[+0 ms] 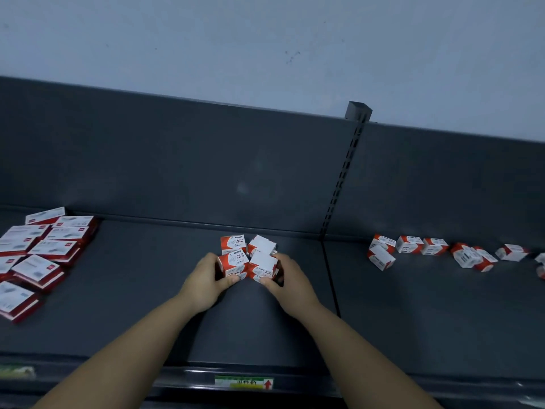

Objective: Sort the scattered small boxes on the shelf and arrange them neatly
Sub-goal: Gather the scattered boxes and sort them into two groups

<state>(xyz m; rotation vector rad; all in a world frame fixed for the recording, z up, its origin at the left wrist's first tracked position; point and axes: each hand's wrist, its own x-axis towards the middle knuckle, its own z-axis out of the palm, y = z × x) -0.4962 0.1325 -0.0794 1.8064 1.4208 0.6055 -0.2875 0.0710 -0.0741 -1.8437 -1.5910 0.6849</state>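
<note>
head view: on the dark shelf (pixel 153 290), the left hand (pixel 203 283) curls around the left side of a small cluster of red-and-white boxes (pixel 249 258) at mid-shelf, while the right hand (pixel 287 280) grips its right side. more scattered boxes (pixel 433 250) lie well apart to the right.

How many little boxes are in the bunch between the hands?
4 show: back-left box, back-right box, front-left box in the left hand, front-right box in the right hand. More may be hidden underneath.

Pale scuffed wall (pixel 265 39), dark grey back panel (pixel 177 160), slotted upright (pixel 343 178), dim light
</note>
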